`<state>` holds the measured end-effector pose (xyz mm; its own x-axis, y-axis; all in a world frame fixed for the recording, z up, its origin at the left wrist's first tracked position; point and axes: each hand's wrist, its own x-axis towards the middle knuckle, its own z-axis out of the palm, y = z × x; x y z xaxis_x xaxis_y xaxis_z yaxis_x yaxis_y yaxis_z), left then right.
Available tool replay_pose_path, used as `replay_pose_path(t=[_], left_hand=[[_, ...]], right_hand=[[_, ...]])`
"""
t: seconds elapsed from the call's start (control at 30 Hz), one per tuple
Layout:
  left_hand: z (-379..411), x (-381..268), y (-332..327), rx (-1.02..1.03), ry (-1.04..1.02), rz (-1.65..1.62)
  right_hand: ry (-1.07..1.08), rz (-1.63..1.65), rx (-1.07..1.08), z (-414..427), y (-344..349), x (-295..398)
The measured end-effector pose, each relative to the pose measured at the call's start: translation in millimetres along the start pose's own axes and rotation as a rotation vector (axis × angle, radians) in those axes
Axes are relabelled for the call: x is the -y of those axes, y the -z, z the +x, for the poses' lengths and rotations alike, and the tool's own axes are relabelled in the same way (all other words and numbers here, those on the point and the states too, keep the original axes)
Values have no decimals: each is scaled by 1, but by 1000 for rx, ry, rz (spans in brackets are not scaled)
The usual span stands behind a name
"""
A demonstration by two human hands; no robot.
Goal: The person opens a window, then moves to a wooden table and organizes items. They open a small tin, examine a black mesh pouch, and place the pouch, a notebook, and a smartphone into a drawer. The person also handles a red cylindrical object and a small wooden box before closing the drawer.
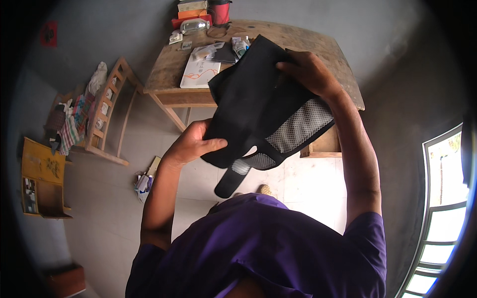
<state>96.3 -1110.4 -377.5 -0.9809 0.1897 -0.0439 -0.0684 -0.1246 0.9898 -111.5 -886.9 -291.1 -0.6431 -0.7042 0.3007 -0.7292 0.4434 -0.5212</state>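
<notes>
A black fabric support belt with grey mesh panels is stretched between my two hands, in front of my chest. My left hand grips its lower left end, thumb on top. At the upper right edge, my right hand pinches the fabric, with some fingers hidden behind it. A rounded black strap hangs from the bottom, and a small gap shows beside it. The belt covers part of the wooden table behind it.
Beyond the belt stands a wooden table bearing a white book, a glass jar and a red container. A wooden frame with cloths is at left, near a yellow cabinet. Small items lie on the floor.
</notes>
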Motion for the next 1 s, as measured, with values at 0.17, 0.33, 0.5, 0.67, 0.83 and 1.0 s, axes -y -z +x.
replay_pose_path(t=[0.17, 0.33, 0.5, 0.67, 0.83, 1.0], left_hand=[[2, -3, 11, -127, -52, 77], [6, -4, 16, -265, -130, 157], [2, -11, 29, -269, -149, 102], [-4, -23, 33, -260, -157, 346], [3, -24, 37, -332, -242, 621], [21, 2, 36, -507, -383, 749]], right_hand=[[-50, -20, 15, -1, 5, -12], [-17, -38, -2, -6, 6, -21], [-91, -69, 98, -6, 9, -19], [5, -162, 82, -11, 12, -25], [-180, 331, 153, -18, 31, -12], [-235, 536, 139, -24, 34, -2]])
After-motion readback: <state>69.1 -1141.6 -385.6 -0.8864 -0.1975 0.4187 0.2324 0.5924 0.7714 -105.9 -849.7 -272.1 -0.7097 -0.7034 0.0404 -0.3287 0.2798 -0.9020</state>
